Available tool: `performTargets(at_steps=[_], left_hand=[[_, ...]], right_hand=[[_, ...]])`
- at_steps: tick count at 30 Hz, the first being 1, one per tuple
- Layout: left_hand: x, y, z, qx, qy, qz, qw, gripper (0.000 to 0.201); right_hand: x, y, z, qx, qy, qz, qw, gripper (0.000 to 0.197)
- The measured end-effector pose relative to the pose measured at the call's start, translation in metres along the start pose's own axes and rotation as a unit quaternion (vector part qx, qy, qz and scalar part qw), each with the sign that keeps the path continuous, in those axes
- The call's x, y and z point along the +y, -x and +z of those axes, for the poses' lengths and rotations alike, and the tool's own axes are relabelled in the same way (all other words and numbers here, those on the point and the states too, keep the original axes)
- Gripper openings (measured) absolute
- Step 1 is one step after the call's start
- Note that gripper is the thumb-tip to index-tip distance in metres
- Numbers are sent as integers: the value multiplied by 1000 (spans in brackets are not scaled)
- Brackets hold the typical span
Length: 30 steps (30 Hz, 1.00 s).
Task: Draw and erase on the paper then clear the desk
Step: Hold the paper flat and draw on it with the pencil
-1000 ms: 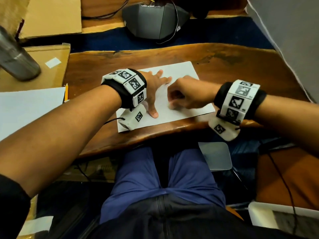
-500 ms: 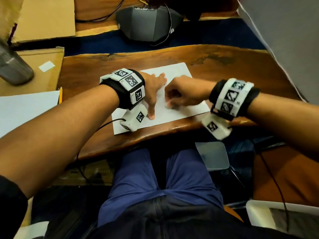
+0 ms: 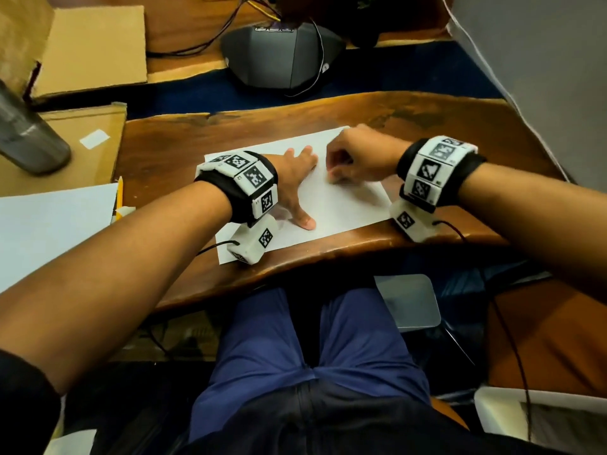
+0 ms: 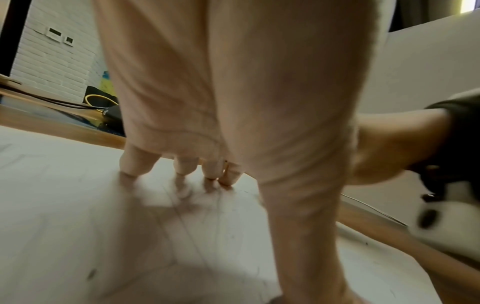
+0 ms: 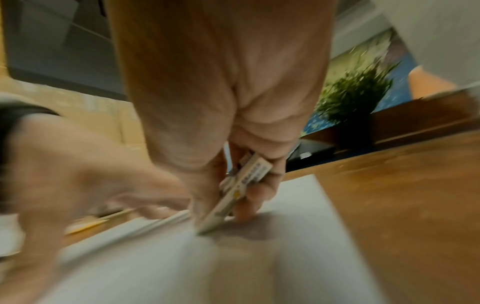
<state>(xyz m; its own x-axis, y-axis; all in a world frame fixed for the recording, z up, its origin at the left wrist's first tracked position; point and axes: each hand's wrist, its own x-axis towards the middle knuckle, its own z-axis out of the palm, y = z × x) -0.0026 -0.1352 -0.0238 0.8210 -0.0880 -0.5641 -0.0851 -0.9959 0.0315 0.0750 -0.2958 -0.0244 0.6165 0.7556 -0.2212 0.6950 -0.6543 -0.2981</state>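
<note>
Clearly erasing: right hand [image 3: 353, 160] pinches eraser [image 5: 235, 192], corner pressed on paper [image 3: 328, 205] at desk [image 3: 460, 133] centre. Left hand [image 3: 292, 182], fingers flat and splayed at paper's 9 o'clock, likely pins sheet against rubbing. Pencil [image 3: 120, 192] sits far 9 o'clock.

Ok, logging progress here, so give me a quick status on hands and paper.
Left hand flat, pressing paper down. Right hand grips eraser, its tip on the sheet. Faint pencil lines remain. Nothing in the way.
</note>
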Motion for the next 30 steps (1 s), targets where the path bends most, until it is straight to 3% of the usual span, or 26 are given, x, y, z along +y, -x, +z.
performTargets(at_steps=[3, 8, 12, 14, 18, 20, 23, 25, 30], left_hand=[[-2, -5, 2, 0, -4, 9, 1000, 138], [-6, -14, 1, -17, -12, 15, 1000, 142], [-5, -20, 1, -20, -19, 5, 1000, 146], [-6, -20, 2, -19, -22, 3, 1000, 147], [-5, -23, -1, -21, -21, 8, 1000, 148], [-6, -24, -4, -21, -20, 5, 1000, 149], [-5, -26, -5, -31, -28, -4, 999, 150], [-3, -26, -2, -31, -31, -2, 999, 151], [-7, -28, -1, -26, -24, -1, 999, 154]], right_hand=[[8, 0, 2, 61, 23, 59, 996, 15], [-23, 32, 19, -73, -15, -83, 994, 14], [11, -1, -2, 30, -8, 36, 999, 19], [14, -4, 0, 57, 8, 61, 996, 17], [-22, 27, 21, -36, -5, -67, 997, 12], [-22, 22, 15, -57, -21, -71, 996, 13], [-1, -3, 0, 26, -14, 16, 999, 18], [1, -3, 5, 61, 9, 20, 998, 15], [-29, 31, 20, -66, -7, -86, 994, 12]])
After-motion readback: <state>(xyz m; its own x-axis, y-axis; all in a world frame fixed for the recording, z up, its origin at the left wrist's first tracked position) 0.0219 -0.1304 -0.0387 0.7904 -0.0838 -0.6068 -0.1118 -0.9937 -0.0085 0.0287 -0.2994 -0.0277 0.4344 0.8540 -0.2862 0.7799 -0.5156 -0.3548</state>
